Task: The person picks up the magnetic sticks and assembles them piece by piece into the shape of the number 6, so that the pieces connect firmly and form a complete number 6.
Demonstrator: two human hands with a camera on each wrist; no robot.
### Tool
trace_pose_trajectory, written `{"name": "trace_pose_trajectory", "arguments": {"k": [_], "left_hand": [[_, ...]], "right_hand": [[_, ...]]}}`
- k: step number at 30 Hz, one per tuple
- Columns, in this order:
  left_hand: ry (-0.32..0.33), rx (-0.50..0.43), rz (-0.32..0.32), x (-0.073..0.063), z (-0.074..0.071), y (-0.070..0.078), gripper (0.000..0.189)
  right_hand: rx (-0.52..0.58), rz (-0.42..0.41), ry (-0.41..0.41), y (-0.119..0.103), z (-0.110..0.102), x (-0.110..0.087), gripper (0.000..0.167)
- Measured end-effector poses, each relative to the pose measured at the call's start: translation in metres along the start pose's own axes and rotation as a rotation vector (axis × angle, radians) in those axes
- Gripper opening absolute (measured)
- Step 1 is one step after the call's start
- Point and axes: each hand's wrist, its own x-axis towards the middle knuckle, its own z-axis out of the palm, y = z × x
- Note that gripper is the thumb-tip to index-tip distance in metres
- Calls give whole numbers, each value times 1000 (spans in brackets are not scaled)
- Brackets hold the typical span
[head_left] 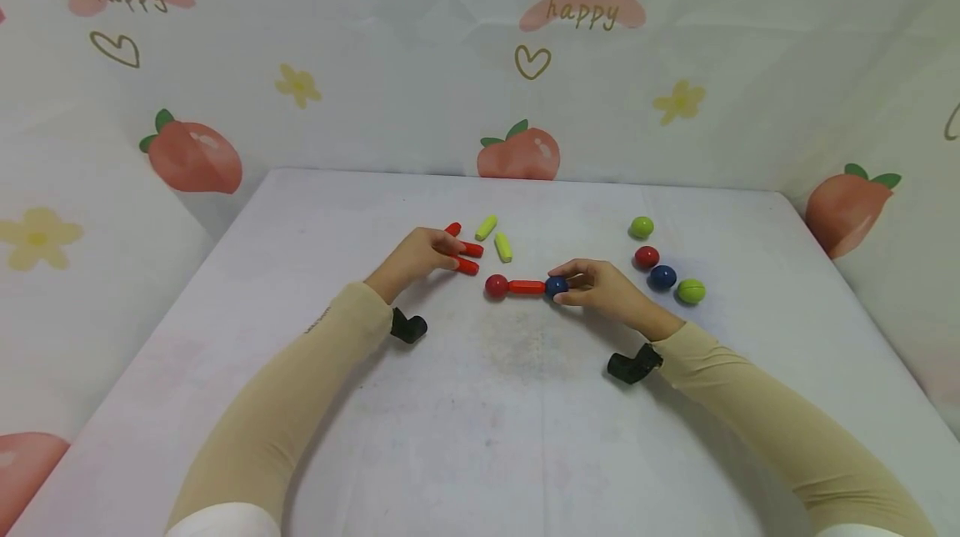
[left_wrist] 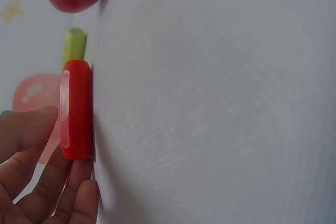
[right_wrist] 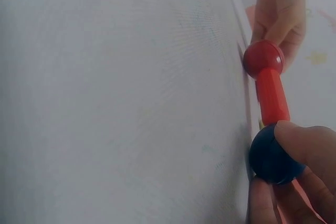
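Note:
My right hand (head_left: 603, 291) pinches a blue ball (head_left: 556, 286) between thumb and fingers. That ball sits at one end of a red stick (head_left: 527, 288), with a red ball (head_left: 497, 286) at the other end, so the three make a short bar near the table surface. Over on the left, my left hand (head_left: 422, 258) is beside several loose red sticks. Its fingertips reach the end of the nearest red stick (left_wrist: 76, 111), and the thumb lies alongside with a small gap. Another red stick (head_left: 472, 249) shows by the index finger, and a third (head_left: 453, 228) is partly hidden behind the hand.
Two yellow-green sticks (head_left: 486, 227) lie just beyond the bar. To the right of my right hand are a green ball (head_left: 641, 227), a red ball (head_left: 647, 257), a blue ball (head_left: 662, 277) and another green ball (head_left: 691, 291). A patterned cloth wall (head_left: 420, 128) rises behind the table.

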Motion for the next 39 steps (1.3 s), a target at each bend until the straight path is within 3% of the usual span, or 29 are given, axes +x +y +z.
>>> {"name": "trace_pose_trajectory", "arguments": {"k": [8, 19, 34, 39], "left_hand": [[-9, 65, -39, -3, 5, 4, 29], [-23, 155, -71, 3, 10, 7, 27], [-32, 153, -88, 1, 9, 9, 27], [-15, 141, -47, -8, 5, 14, 27]], "right_hand": [[4, 4, -7, 0, -1, 0, 44], [3, 8, -11, 0, -1, 0, 44], [-2, -7, 0, -1, -1, -1, 43], [-10, -5, 4, -1, -1, -1, 43]]}}
